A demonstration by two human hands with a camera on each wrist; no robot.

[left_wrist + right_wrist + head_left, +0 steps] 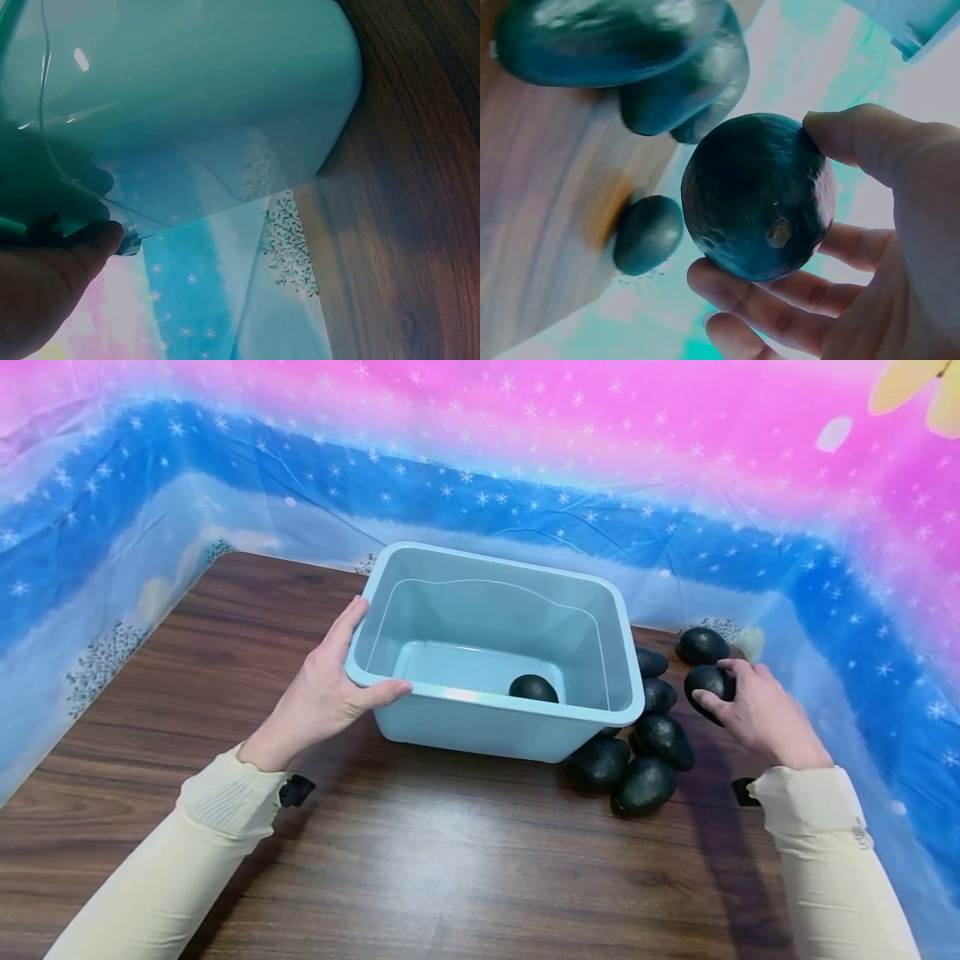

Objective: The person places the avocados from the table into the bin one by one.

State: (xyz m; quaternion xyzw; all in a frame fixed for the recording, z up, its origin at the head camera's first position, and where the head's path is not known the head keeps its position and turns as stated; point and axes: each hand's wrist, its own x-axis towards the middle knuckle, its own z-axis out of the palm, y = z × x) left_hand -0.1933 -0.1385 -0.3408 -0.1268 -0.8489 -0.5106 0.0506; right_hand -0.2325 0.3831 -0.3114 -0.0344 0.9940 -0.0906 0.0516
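The head view looks forward and down over the counter (420, 885), the tub (472, 731) near its centre. The left wrist view, close and tilted, shares that tub across its upper left; the right wrist view, also close, centres on the held avocado (754, 195), right-of-centre in the head view.

Curtained-off nook: snowflake-print fabric (480, 485) around a wood-grain table (435, 868).

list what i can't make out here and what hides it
Head: underside of the avocado in the bin, behind its front wall.
Head: sleeve print, too small to read.
Left wrist: much of the left hand, cut off at the left edge.
Right wrist: part of the uppermost avocado, cut off by the top edge.
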